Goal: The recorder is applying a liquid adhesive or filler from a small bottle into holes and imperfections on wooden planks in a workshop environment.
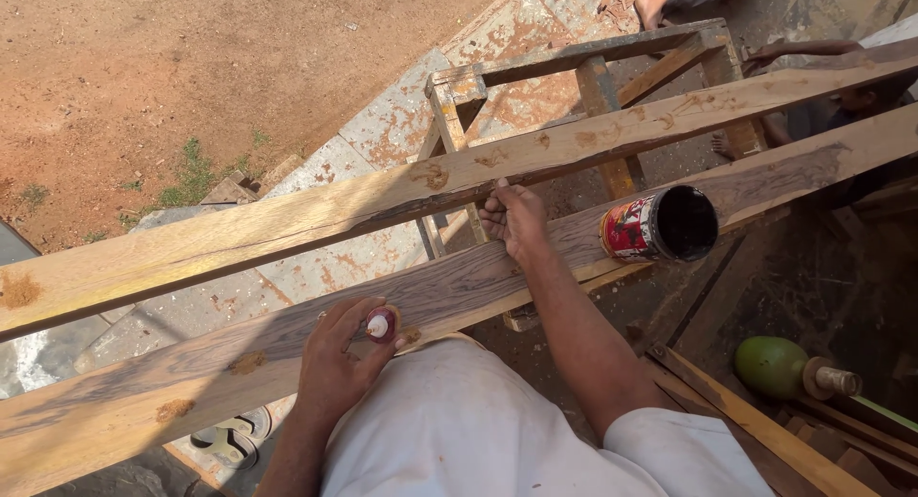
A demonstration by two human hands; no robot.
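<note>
Nearest: white shirt (459,430) filling bottom centre, both forearms reaching out fwd from it.

Left hand (337,363) lying on near plank (459,291), a long weathered grey-brown board running diag. from lower left up to upper right. Fingers curled together round a small red-and-white nozzle/cap (380,325), pinched betw. thumb and forefinger, tip pressed to the wood. Small brown filler patch (411,335) just beside the nozzle on the plank edge; more patches further left along same board (247,363).

Right hand (514,220) a bit further out, resting on near plank's upper edge, fingers bent and bunched, fingertips touching underside/edge of far plank (287,220). Nothing clearly held in it; can't tell for sure if sth. small is pinched.

Just right of right hand: red-labelled tin can (660,226) lying on its side on near plank, dark open mouth facing right.

Far plank: paler, yellowish, parallel to near one, w/ brown filler dabs (430,175) along its face.

Lower right, below planks: green rounded object (773,366) w/ wooden stub, among wood strips.

Beyond: wooden trestle frame (583,71) under the planks, concrete slabs, red dirt ground (143,66). Top right: another person's foot (652,7) and arm (798,49).
</note>
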